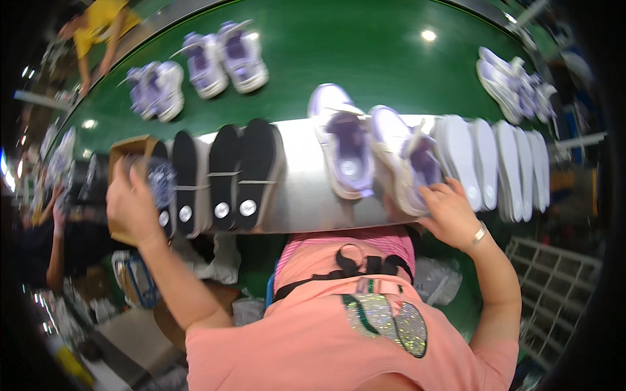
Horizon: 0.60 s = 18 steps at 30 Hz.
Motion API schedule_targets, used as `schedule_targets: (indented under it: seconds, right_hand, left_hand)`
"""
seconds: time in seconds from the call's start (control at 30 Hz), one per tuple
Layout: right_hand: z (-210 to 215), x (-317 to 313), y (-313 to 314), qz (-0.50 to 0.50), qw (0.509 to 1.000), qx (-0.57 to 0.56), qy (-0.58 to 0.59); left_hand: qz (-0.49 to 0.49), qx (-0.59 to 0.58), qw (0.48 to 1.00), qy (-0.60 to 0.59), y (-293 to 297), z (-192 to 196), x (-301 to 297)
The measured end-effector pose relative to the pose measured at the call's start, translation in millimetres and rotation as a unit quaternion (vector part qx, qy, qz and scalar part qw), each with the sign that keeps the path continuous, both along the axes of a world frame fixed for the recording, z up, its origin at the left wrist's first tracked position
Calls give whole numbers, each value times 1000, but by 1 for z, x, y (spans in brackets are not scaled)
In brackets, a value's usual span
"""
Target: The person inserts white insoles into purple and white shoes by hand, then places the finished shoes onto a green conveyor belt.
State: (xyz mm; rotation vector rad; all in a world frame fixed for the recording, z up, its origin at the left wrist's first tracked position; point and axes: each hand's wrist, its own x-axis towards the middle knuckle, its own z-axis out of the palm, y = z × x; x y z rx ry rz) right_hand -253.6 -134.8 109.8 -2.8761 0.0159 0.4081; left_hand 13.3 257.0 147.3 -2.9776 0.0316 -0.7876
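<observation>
Right hand [453,212] had its fingers closed on the heel of the white-and-lilac sports shoe [399,163], right one of a pair, near the grey metal worktop's [297,192] front edge. Shoe sat just left of those fingers, long axis front-to-back, toe angled slightly left toward the far edge. Left hand [134,205] was well apart, at the worktop's left end by a brown cardboard box [135,144], fingers bent; couldn't tell if gripping.

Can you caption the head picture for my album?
Right hand at the heel of a lavender-and-white shoe, left hand at a cardboard box, with black insoles and white insoles alongside.
</observation>
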Motion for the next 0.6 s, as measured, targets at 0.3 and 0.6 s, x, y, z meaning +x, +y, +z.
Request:
schedule_targets:
  seconds: [0.3,0.6]
  right_hand:
    - [-26,48,12,-64,983,40,164]
    - [-30,7,-24,-140,916,140,-348]
  left_hand:
    - [-424,-333,821,189,-164,-37,-82]
    - [-385,-119,815,417,-285,-79,-98]
